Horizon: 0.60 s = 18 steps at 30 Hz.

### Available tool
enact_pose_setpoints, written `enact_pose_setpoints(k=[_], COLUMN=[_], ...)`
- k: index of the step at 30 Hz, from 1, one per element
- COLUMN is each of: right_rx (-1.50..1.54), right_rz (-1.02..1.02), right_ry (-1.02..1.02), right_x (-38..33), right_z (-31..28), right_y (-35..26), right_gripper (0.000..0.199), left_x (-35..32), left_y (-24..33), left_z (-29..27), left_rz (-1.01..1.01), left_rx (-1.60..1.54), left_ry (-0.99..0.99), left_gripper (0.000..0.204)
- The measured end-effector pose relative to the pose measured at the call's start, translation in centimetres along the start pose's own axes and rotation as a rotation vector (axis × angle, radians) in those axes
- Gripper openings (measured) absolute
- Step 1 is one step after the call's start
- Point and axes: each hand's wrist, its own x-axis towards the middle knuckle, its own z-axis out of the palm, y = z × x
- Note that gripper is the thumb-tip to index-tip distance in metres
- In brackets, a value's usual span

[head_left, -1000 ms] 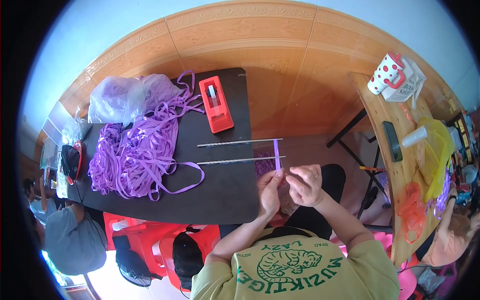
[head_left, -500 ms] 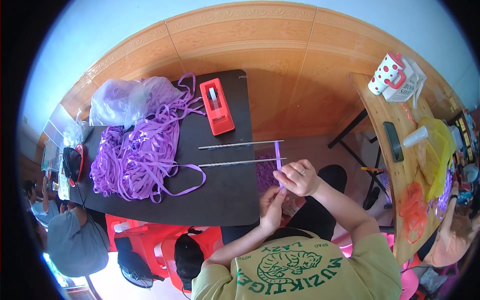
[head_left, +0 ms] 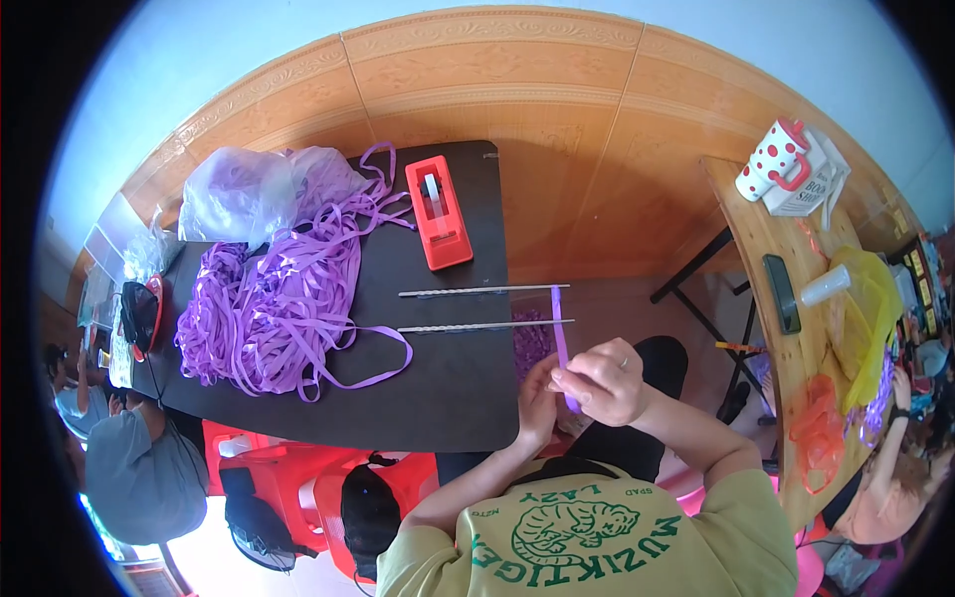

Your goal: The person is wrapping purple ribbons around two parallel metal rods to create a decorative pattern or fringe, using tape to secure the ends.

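Two thin twisted metal rods, the far one (head_left: 468, 292) and the near one (head_left: 468, 327), lie side by side on the dark table and jut past its right edge. Over their free ends runs a strip of purple ribbon (head_left: 560, 333), stretched toward me. My right hand (head_left: 609, 383) pinches this ribbon, and a short part shows below the fingers. My left hand (head_left: 538, 400) is beside it with curled fingers, partly covered by the right; what it holds is hidden. A large tangled heap of purple ribbon (head_left: 288, 308) lies at the table's left.
A red tape dispenser (head_left: 439, 214) stands behind the rods on the dark table (head_left: 448, 388). Behind the heap sits a clear plastic bag (head_left: 234, 194). On the right, a wooden table (head_left: 736, 199) carries a dotted tumbler (head_left: 771, 161), a phone (head_left: 782, 294) and plastic bags. Red stools (head_left: 298, 483) stand at the left; other people sit on both sides.
My right hand has moved slightly right and toward me, and more of the strip shows between the rods and my fingers. My left hand stays close by, now more overlapped by the right.
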Motion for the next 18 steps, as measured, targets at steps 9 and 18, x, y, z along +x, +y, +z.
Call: enact_pose_setpoints(k=[9,18], right_rx=[0.554,1.044], right_rz=[0.653,1.262], right_ry=[-0.063,-0.212], right_x=[6.5,2.5], right_z=[0.3,7.0], right_y=[7.4,17.3], right_gripper=[0.006,0.008], left_x=[6.2,9.5], left_y=[-0.2,-0.6], left_z=[1.5,2.5], left_rz=[0.093,0.245], left_rx=[-0.206,-0.110], left_ry=[0.103,0.167], left_gripper=[0.025,0.031])
